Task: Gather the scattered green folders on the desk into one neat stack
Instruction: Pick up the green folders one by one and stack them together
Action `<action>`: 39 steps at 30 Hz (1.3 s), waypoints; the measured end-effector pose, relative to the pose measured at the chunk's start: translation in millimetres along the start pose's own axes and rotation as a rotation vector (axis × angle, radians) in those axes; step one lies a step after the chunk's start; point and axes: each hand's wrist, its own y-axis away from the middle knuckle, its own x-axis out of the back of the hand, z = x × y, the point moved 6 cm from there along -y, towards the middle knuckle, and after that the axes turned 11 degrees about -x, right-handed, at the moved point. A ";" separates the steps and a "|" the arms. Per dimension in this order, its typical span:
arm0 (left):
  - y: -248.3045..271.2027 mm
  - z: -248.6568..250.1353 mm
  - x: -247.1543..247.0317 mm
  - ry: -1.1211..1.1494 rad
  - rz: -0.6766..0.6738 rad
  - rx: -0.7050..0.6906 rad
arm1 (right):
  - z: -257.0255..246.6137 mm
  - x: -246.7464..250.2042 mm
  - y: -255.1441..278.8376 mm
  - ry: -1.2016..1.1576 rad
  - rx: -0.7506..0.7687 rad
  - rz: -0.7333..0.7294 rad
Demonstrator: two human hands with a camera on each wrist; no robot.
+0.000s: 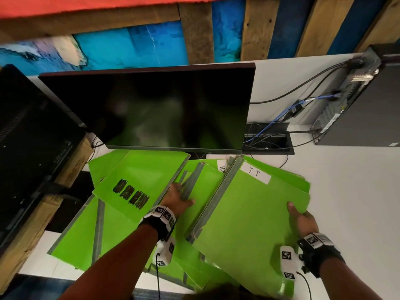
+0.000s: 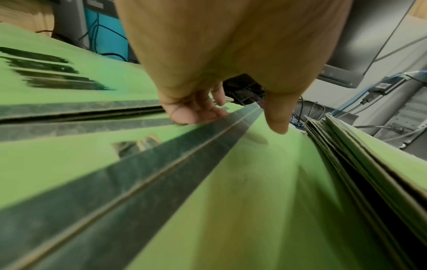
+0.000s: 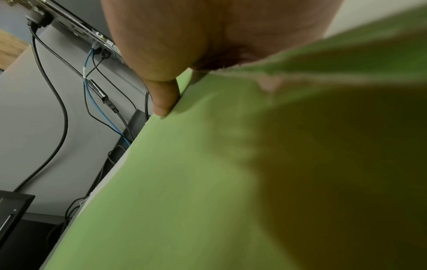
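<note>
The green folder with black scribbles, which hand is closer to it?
Left. The left hand grips a grey-spined folder right beside the scribbled folder; the right hand holds the I.T folder by its outer edge, farther right.

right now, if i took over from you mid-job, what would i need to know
Left hand: fingers on the dark spines of the middle folders; grip unclear.
Right hand: pinches the right edge of the I.T folder, thumb on top.
Folders: fanned out and overlapping on the desk before the monitor; scribbled folder on the left, plain folder partly beneath it.
Done: no neat stack yet.
Left: square everything into one pile.
</note>
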 end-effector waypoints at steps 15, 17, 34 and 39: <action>26.5 -22.2 123.7 -0.044 0.142 -0.010 | 1.8 1.3 -4.6 0.054 -0.009 -0.007; 40.4 -37.1 152.6 0.130 0.216 -0.016 | 1.5 0.9 -4.4 0.046 -0.011 -0.013; 117.8 -160.7 178.9 0.168 0.615 0.427 | 1.0 1.3 -5.4 0.085 0.014 -0.017; 134.8 -201.4 136.3 0.319 0.657 0.664 | 0.9 0.2 -6.3 0.105 0.014 -0.018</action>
